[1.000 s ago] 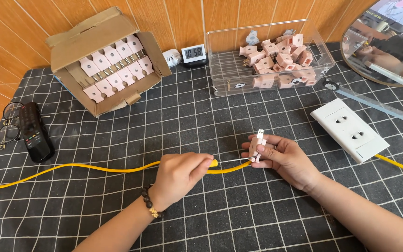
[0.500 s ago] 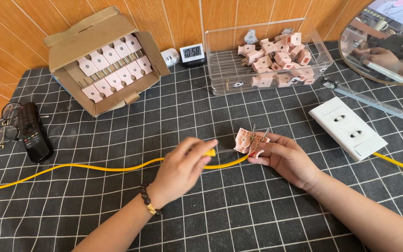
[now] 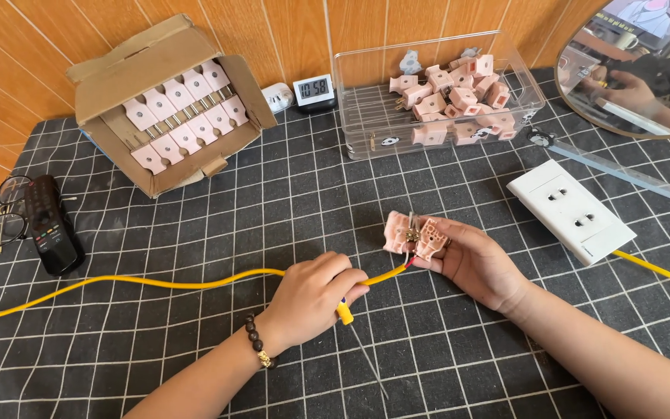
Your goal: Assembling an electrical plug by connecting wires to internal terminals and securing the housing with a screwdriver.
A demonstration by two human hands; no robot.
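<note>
Plug body is opened up in my right hand, fingers pinching it just above the bench. Left hand grips the yellow cable and a screwdriver; wires look attached, cover not on yet.

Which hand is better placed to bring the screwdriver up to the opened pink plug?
Left. The left hand already grips the yellow-handled screwdriver beside the yellow cable, close to the plug. The right hand is occupied holding the opened pink plug steady.
</note>
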